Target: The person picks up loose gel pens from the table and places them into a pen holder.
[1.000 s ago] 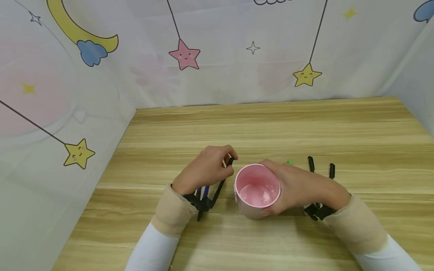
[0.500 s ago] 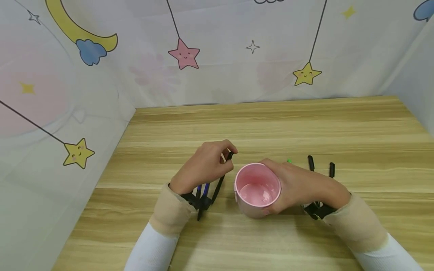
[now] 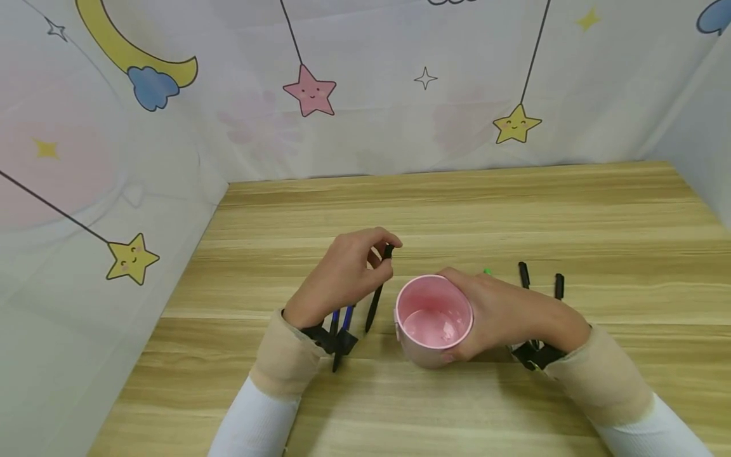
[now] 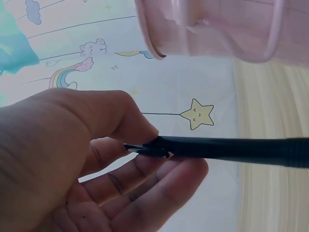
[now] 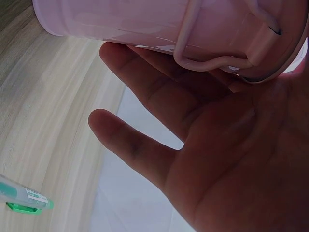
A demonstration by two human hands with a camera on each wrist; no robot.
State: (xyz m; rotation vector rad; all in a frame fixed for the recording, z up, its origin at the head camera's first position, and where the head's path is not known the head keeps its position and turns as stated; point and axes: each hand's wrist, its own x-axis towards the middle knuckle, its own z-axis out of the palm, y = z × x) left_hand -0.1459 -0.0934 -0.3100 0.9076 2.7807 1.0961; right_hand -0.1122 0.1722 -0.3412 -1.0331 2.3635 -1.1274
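My left hand (image 3: 348, 273) pinches a black pen (image 3: 374, 308) near its upper end, between thumb and fingers. The pen hangs tip down, steeply slanted, just left of a pink cup (image 3: 435, 296). In the left wrist view the pen (image 4: 227, 150) lies across the fingertips. My right hand (image 3: 497, 311) grips the right side of the cup, which stands with its mouth facing up and nothing visible inside. A loop-shaped handle (image 5: 193, 34) shows on the cup's wall in the right wrist view. There, the little finger stands apart from the cup.
Several blue and black pens (image 3: 346, 319) lie partly hidden under my left wrist. Beyond my right forearm two black pen ends (image 3: 524, 274) stick out. A green-and-clear marker (image 5: 29, 195) lies on the wooden table (image 3: 457, 209). Printed cloth (image 3: 371, 139) walls the table's back and sides.
My left hand has moved up and slightly away with the black pen, whose lower tip now shows apart from the other pens. The right hand and the cup have stayed in place.
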